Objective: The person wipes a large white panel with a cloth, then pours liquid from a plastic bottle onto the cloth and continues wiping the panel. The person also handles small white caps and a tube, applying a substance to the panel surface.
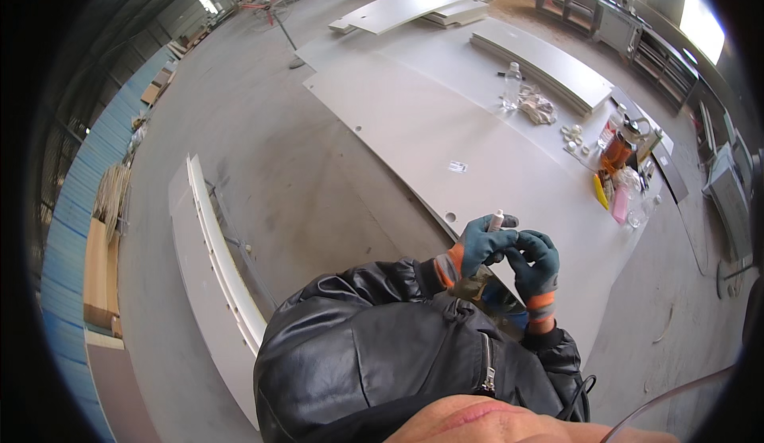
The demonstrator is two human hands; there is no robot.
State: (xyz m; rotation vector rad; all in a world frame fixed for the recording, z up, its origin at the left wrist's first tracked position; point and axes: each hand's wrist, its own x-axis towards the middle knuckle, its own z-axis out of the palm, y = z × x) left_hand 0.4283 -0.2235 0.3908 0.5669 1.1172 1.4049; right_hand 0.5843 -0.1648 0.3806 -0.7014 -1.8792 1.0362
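Both my hands wear teal work gloves with orange and grey cuffs, and they meet over the near edge of a large pale panel [414, 148]. My left hand [481, 245] is closed around a small white tube-like thing [496, 219], whose narrow end points up between the fingers. Beside it, my right hand [536, 263] has its fingers curled into a pinch close to the left fingertips. Whatever sits in that pinch is too small or hidden to make out. A label [458, 167] and round holes show on the panel's surface.
At the right of the table stand a clear bottle [512, 86], a crumpled cloth [537, 109], small white pieces [573, 134] and an orange-brown container [617, 152]. Stacked panels [545, 62] lie beyond. On the left, long curved panels [208, 244] lean over a stand.
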